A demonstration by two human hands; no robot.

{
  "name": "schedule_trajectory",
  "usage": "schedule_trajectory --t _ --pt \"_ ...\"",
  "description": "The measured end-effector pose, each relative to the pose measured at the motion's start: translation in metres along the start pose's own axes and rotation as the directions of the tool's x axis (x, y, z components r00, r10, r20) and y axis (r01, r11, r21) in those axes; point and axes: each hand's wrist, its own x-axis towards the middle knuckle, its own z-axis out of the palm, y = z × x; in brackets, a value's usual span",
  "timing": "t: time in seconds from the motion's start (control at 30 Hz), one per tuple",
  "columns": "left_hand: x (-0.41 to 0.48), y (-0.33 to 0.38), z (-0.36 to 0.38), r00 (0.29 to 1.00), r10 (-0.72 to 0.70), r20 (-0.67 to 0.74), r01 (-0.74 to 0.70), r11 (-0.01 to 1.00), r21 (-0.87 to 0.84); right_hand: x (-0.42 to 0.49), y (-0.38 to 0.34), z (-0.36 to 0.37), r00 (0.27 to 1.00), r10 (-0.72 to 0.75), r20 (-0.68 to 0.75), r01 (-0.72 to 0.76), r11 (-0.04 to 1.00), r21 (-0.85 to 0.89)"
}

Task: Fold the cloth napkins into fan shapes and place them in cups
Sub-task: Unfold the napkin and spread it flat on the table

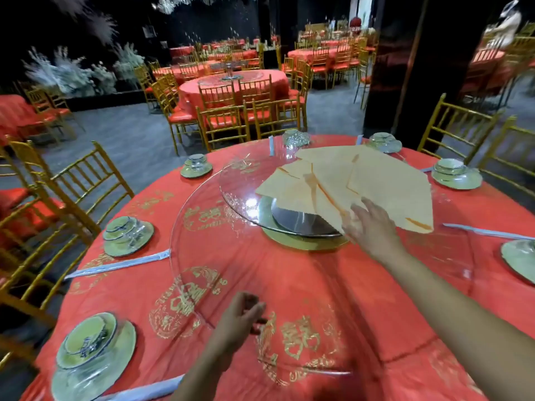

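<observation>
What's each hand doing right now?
Left hand: fingers curled, holding nothing visible.
Right hand: gripping the edge of the napkins on the glass turntable.

Worn on the head, at the near edge of the round counter (162, 215), just short of the glass turntable (225, 256). Angled forward and down, facing across the turntable toward the gold chairs (223, 117) past its far side and the hall behind them. Near enough to catch the left hand (243, 314) over the turntable's near rim and the right hand (367, 224) gripping the napkins (362, 175) above its centre hub. Wide-angle, bowing lines toward the borders. Single view only.
</observation>
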Motion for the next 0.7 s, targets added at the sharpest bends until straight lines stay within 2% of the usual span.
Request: schedule_trajectory --t 0.17,0.27,0.33,0.4,0.47,0.53,0.6,0.63,0.7 --pt "0.000 0.020 0.005 1.000 0.019 0.017 -0.018 0.997 -0.080 0.024 -0.007 0.012 0.986 0.116 0.123 -0.107 0.991 -0.079" --pt "-0.006 0.022 0.009 1.000 0.010 0.030 -0.006 0.994 -0.108 0.012 -0.012 0.014 0.998 0.068 0.009 -0.066 0.986 -0.151" --pt "-0.008 0.024 0.012 0.999 0.005 0.049 0.001 0.990 -0.138 0.008 -0.018 0.012 0.999 0.030 -0.034 -0.032 0.998 -0.056" --pt "-0.011 0.024 0.017 0.998 -0.002 0.067 0.012 0.989 -0.151 0.003 -0.026 0.015 0.999 -0.039 -0.006 0.040 0.997 0.070" --pt "-0.012 0.025 0.021 0.996 -0.007 0.086 0.020 0.988 -0.154 0.000 -0.030 0.020 0.989 -0.149 -0.014 0.150 0.983 0.106" --pt "-0.012 0.025 0.025 0.994 -0.010 0.105 0.026 0.988 -0.154 0.005 -0.032 0.021 0.989 -0.145 -0.044 0.149 0.983 0.111" --pt "-0.014 0.023 0.028 0.993 -0.021 0.118 0.038 0.988 -0.150 0.013 -0.026 0.018 0.991 -0.020 0.130 0.011 0.998 0.066" --pt "-0.016 0.022 0.029 0.992 -0.028 0.123 0.046 0.988 -0.146 0.015 -0.020 0.018 0.973 0.013 0.231 -0.005 0.999 -0.037" --pt "-0.018 0.018 0.028 0.992 -0.044 0.119 0.062 0.986 -0.152 0.015 -0.006 0.022 0.958 0.008 0.285 0.058 0.974 -0.219"
